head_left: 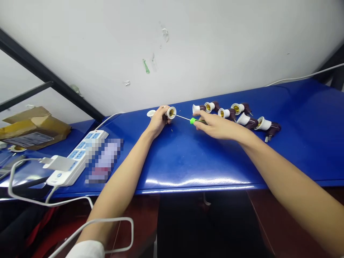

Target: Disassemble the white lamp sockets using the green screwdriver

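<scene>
My left hand [158,121] grips a white screw-type lamp socket [171,112] with its brass-lined opening turned toward my right. My right hand [217,127] holds a green-handled screwdriver [192,121], and its thin shaft reaches toward that socket, with the tip at or very near the socket's mouth. Several white lamp sockets with dark brown plug bases [236,114] lie on the blue table [182,154], just beyond my right hand. A small white ring [151,113] lies beside my left hand.
A white power strip [72,157] with a plugged-in white adapter lies at the table's left, next to a pixelated object [103,161]. A cardboard package [34,129] sits farther left. White cables run across the left foreground, and a white wall backs the table.
</scene>
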